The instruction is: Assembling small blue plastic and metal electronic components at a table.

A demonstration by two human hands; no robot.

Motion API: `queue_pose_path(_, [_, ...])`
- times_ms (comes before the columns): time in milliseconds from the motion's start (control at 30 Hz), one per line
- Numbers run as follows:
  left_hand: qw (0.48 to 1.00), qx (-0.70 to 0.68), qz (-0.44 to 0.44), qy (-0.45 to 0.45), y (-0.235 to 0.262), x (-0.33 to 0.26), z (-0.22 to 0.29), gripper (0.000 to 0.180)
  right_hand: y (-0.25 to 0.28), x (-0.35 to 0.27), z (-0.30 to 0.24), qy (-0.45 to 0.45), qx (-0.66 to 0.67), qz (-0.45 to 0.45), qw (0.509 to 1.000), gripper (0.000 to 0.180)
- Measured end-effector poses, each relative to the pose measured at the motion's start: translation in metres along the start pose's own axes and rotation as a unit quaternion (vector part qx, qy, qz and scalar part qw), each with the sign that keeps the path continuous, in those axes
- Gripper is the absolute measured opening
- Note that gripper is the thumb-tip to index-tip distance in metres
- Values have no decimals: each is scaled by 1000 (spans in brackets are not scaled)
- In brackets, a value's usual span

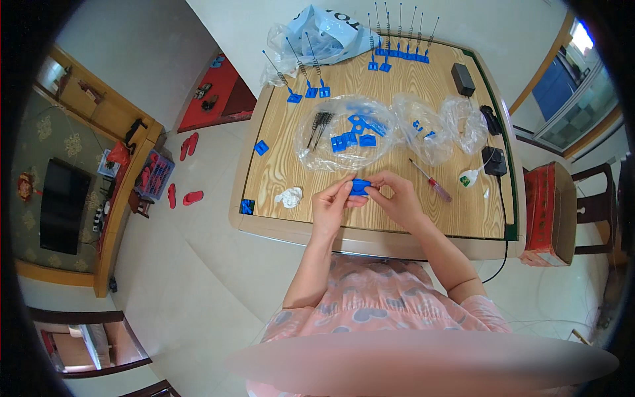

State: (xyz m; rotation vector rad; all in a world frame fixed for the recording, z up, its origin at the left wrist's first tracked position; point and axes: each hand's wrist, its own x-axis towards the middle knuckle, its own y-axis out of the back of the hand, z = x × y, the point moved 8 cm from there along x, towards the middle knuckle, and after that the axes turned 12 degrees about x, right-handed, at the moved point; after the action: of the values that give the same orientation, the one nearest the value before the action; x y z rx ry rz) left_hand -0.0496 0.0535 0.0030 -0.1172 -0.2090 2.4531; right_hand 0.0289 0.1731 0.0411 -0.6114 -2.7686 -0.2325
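centre of frame: left hand (331, 202) and right hand (397, 198) meet over the near edge of the wooden table (456, 218), both pinching one small blue part (360, 186) between their fingertips. above them, a clear bag (317, 149) holds more blue parts and dark springs. right of the hands lies a red-handled screwdriver (431, 180). left, a crumpled white scrap (290, 196) and a loose blue square (261, 147). top of frame: blue bases with upright springs (397, 40) stand in a row.
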Motion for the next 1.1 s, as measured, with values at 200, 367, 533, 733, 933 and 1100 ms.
queue_pose_path(200, [1000,-25,-4,9,-6,3,-2,28,2,-1,33,-85,232,25,969,14])
queue_pose_path(367, [1000,1,8,6,-6,7,-16,30,-4,-5,54,-137,308,17,941,10])
queue_pose_path(533, [997,77,12,-19,-2,9,-24,28,-8,-11,62,-135,308,36,941,9])
queue_pose_path(733, [989,145,-41,-6,-8,7,-28,19,-1,-3,59,-117,253,28,960,12])
queue_pose_path(933, [992,99,-66,34,-9,9,-36,20,-1,-2,59,-103,216,14,971,11])
queue_pose_path(1100, [991,44,-88,95,-10,6,-41,34,0,0,65,-143,222,30,964,13])
